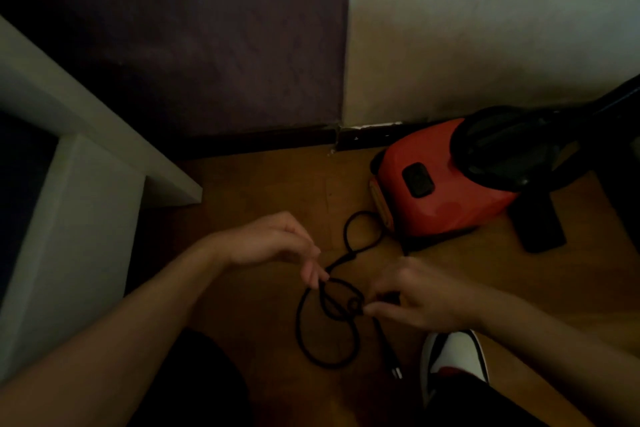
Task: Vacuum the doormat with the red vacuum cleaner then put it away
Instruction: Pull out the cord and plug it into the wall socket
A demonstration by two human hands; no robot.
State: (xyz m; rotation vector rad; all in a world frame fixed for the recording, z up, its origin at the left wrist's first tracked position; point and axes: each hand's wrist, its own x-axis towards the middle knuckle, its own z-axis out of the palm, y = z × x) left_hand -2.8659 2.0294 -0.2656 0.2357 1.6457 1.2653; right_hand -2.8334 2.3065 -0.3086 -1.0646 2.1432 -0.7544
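Black cord (300,329) is pinched by left hand (273,243) and right hand (415,298). It runs forward-right to the vacuum (450,204); right hand nearer.

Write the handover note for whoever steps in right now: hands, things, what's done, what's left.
Left hand: pinches the power cord at its fingertips.
Right hand: pinches the same cord further along, where the loops cross.
Red vacuum cleaner: on the wooden floor by the wall, untouched.
Cord lies in loose loops in front of it; plug lies on the floor, not in a socket.
Doormat: not in view, so whether it has been vacuumed cannot be told.
Left: sort out the cord, then vacuum if still needed, and put the cleaner away.
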